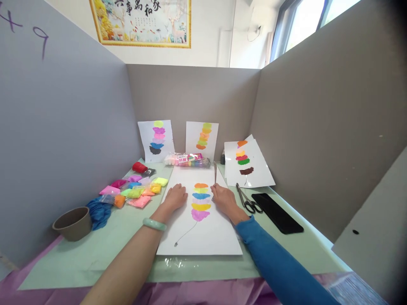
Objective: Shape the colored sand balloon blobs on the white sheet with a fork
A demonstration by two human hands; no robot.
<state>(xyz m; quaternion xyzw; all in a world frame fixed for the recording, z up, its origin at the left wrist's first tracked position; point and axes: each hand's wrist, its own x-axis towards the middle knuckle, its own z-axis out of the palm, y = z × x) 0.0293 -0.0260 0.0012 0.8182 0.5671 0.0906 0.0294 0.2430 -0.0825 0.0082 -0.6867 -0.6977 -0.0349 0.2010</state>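
Note:
A large white sheet of paper [181, 228] lies in front of me. On it a column of coloured clay bands [201, 207] runs from orange at the top to pink-purple at the bottom, with a thin drawn line trailing down-left from it. My left hand [177, 196] lies on the sheet's left side, fingers down against the paper, apart from the bands. Beside the column's right edge, my right hand [222, 197] grips a metal fork [215, 173]. The handle points away from me, and the tines, partly hidden, are low over the sheet near the bands.
Several coloured clay packets [136, 192] lie left, near a blue cloth-like bundle [99, 213] and grey-brown pot [73, 224]. Finished-looking sheets [146, 144] lean at the back behind a bagged clay pack [187, 160]. Scissors [249, 206] and a black phone [277, 212] lie right. Grey partitions [193, 93] surround the table.

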